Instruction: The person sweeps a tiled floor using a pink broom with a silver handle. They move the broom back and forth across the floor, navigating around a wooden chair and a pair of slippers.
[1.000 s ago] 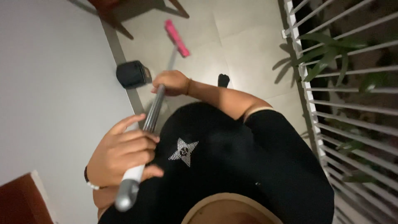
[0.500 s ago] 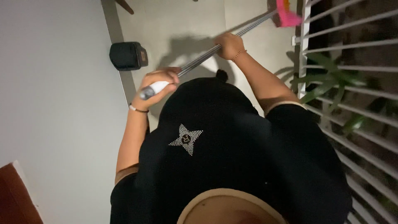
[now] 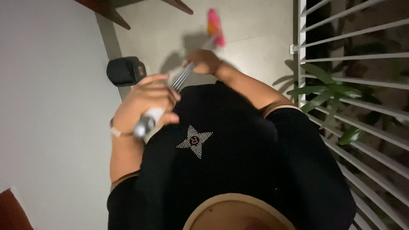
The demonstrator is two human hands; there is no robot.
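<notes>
The left hand (image 3: 149,100) is wrapped around the upper end of a metal pole (image 3: 181,81), fingers closed tight just above its rounded grey tip, which pokes out below the fist. The right hand (image 3: 204,61) grips the same pole further down, fingers curled round it. The pole slants away from the body toward the floor (image 3: 255,38), and at its far end sits a blurred pink head (image 3: 215,27) with a touch of orange, low over the tiles; whether it touches the floor cannot be told.

Taking the pole as the landmark: just to its left, near the left hand, a small black box (image 3: 125,71) stands on the floor against the foot of a pale wall (image 3: 51,106). Whether the box is open, or what it holds, cannot be seen. Beyond the pole's pink end, at the top edge, dark wooden legs (image 3: 106,9) of some furniture reach into view. Well to the right of the pole runs a white railing (image 3: 353,55) of slanted bars, and green leaves (image 3: 328,91) push through it toward the right arm. Nearest the camera, under the pole's grey tip, is the person's black shirt with a studded star (image 3: 194,140). A thin band circles the left wrist.
</notes>
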